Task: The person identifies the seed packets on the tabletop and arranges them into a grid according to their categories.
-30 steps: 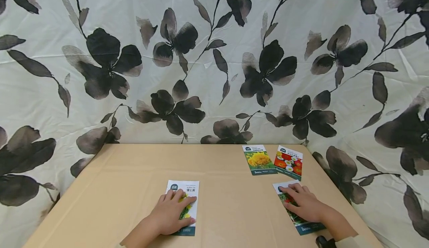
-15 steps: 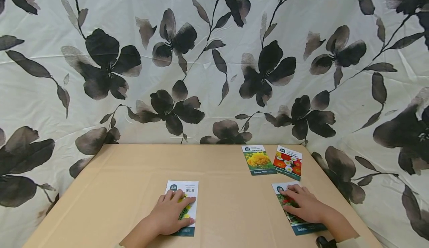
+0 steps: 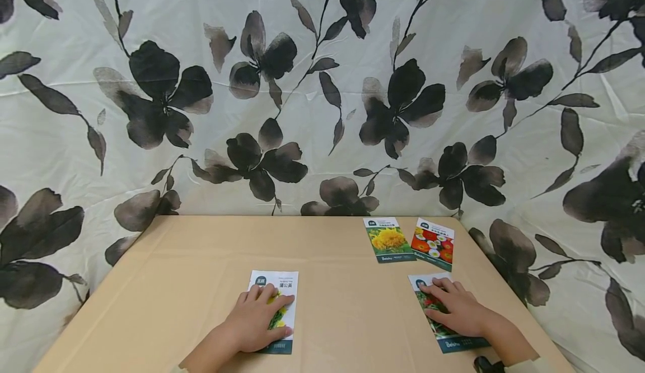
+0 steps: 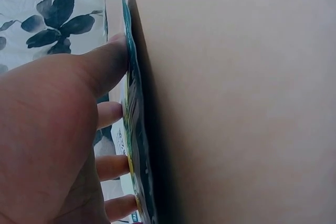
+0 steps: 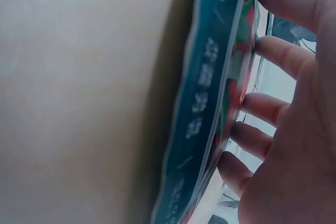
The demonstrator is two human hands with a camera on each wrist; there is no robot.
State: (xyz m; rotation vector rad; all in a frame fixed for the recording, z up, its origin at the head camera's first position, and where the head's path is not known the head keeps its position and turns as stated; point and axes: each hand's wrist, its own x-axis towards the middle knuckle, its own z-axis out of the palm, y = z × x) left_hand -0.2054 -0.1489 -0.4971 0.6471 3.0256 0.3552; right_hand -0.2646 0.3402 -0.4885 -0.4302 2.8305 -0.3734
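In the head view my left hand rests spread over a seed packet with yellow flowers, a white top and a dark teal bottom band. Its thumb and fingertips press on the packet's face, also in the left wrist view. My right hand lies on a red-and-green seed packet, which sits tilted on the table. In the right wrist view the fingertips touch this packet's face without curling round it. Both hands cover much of the pictures beneath them.
Towards the back right of the tan table lie a yellow-flower packet and a red-and-white-flower packet, close side by side. A floral cloth hangs behind the table. Something black is at the right wrist.
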